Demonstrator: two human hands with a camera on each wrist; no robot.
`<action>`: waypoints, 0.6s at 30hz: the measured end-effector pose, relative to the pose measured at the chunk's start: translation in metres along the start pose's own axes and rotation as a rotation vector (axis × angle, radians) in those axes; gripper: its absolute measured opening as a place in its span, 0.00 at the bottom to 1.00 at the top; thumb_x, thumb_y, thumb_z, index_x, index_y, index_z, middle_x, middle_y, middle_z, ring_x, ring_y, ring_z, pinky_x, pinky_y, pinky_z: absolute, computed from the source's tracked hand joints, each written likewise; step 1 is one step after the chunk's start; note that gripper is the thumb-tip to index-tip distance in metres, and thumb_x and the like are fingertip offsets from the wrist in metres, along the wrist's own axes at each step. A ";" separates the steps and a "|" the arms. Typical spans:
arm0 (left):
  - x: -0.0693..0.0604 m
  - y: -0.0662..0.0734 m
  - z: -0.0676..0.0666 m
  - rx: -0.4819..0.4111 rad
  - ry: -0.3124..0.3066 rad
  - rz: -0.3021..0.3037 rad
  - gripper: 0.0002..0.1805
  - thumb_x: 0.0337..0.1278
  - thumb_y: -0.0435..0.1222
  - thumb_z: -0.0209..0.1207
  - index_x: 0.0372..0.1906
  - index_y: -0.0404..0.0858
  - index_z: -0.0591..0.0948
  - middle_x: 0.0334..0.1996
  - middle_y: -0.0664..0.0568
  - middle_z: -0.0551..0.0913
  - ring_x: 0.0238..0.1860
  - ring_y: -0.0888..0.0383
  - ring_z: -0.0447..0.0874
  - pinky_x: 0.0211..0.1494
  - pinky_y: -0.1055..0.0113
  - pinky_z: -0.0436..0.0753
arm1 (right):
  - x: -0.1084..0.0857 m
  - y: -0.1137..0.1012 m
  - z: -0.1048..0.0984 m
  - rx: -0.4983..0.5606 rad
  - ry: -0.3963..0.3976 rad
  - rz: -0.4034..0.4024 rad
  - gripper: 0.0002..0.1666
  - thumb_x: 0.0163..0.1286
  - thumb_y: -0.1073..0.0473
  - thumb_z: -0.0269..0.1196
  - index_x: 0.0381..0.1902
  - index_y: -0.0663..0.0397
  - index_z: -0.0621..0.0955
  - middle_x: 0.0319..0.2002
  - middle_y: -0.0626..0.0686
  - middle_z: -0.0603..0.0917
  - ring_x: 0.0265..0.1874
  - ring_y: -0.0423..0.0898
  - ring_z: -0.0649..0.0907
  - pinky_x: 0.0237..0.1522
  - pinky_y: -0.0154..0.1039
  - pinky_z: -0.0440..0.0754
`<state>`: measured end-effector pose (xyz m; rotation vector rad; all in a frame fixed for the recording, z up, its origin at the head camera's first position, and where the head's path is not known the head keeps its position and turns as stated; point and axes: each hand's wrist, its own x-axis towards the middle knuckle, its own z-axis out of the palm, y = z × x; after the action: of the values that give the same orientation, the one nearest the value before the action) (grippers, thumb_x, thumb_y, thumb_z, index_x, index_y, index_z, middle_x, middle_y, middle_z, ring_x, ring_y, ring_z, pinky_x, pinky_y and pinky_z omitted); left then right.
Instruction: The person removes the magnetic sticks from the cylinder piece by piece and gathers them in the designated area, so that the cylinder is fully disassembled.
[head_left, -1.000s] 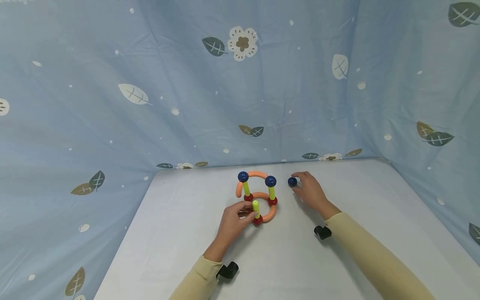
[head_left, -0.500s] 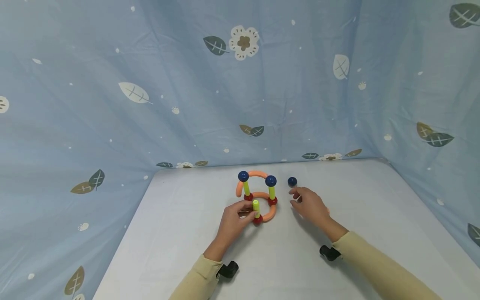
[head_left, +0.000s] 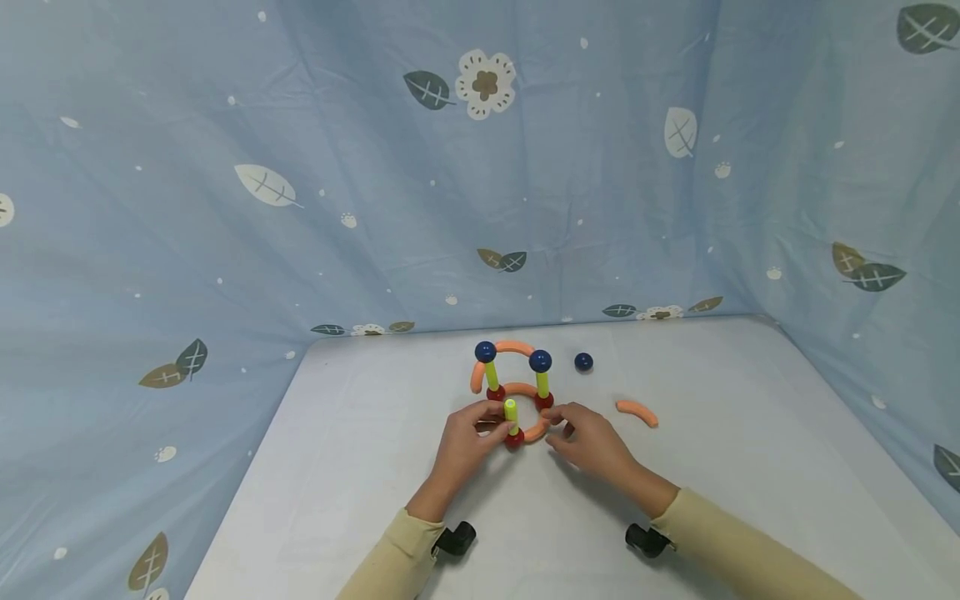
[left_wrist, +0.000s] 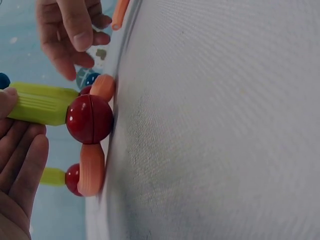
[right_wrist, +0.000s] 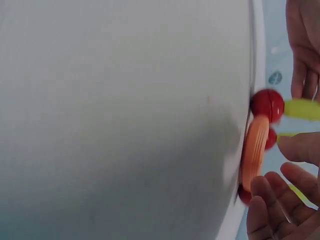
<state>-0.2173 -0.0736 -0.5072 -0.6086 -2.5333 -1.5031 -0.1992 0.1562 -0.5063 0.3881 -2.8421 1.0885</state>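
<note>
My left hand (head_left: 461, 446) pinches an upright yellow-green rod (left_wrist: 42, 102) between thumb and fingers. The rod's lower end meets a red ball (left_wrist: 90, 119) on the table. It belongs to a ring of red balls and curved orange rods, probably a magnetic building set. Two more yellow-green rods rise at the back, topped by a blue ball (head_left: 485, 352) and another blue ball (head_left: 540, 361). My right hand (head_left: 600, 446) is beside the ring's right side with fingers loosely bent and holding nothing. Its fingertips are near a curved orange rod (right_wrist: 255, 150); whether they touch it, I cannot tell.
A loose blue ball (head_left: 583, 362) lies behind and right of the structure. Farther right is a loose curved orange rod (head_left: 637, 412). Upper orange rods (head_left: 515, 347) extend from the blue balls. A blue patterned cloth (head_left: 375, 208) hangs behind the white table (head_left: 337, 467).
My right hand has left the loose blue ball, coming nearer and then left to the structure. The loose orange rod it covered is now visible. My left hand has stayed put.
</note>
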 end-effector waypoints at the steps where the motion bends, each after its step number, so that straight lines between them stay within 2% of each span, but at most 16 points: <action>1: 0.000 0.000 0.000 -0.003 0.001 0.002 0.12 0.60 0.36 0.71 0.47 0.41 0.87 0.42 0.55 0.88 0.45 0.58 0.88 0.48 0.66 0.87 | -0.001 -0.002 0.002 0.011 -0.003 -0.009 0.22 0.62 0.63 0.75 0.55 0.52 0.85 0.44 0.46 0.86 0.36 0.41 0.81 0.33 0.33 0.81; 5: 0.000 0.000 0.000 -0.008 0.001 0.009 0.11 0.59 0.35 0.71 0.47 0.42 0.87 0.42 0.55 0.88 0.45 0.58 0.88 0.48 0.64 0.87 | 0.000 -0.008 0.010 0.037 -0.010 -0.035 0.22 0.61 0.62 0.75 0.54 0.51 0.85 0.44 0.46 0.86 0.34 0.40 0.80 0.32 0.33 0.79; 12: 0.001 -0.001 -0.002 -0.012 -0.003 -0.008 0.12 0.60 0.36 0.71 0.48 0.43 0.86 0.43 0.58 0.87 0.45 0.61 0.87 0.48 0.69 0.86 | 0.004 -0.012 0.022 0.093 -0.034 -0.047 0.23 0.60 0.61 0.76 0.55 0.50 0.84 0.39 0.46 0.86 0.34 0.41 0.80 0.34 0.33 0.80; 18: 0.001 -0.003 -0.001 -0.009 -0.015 -0.016 0.11 0.60 0.36 0.71 0.47 0.43 0.85 0.43 0.56 0.87 0.46 0.58 0.87 0.48 0.65 0.87 | 0.008 -0.014 0.030 0.090 -0.039 -0.038 0.22 0.62 0.57 0.75 0.54 0.49 0.85 0.39 0.45 0.86 0.34 0.37 0.81 0.35 0.33 0.81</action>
<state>-0.2193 -0.0752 -0.5090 -0.6045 -2.5504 -1.5219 -0.2030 0.1238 -0.5183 0.4728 -2.8138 1.2186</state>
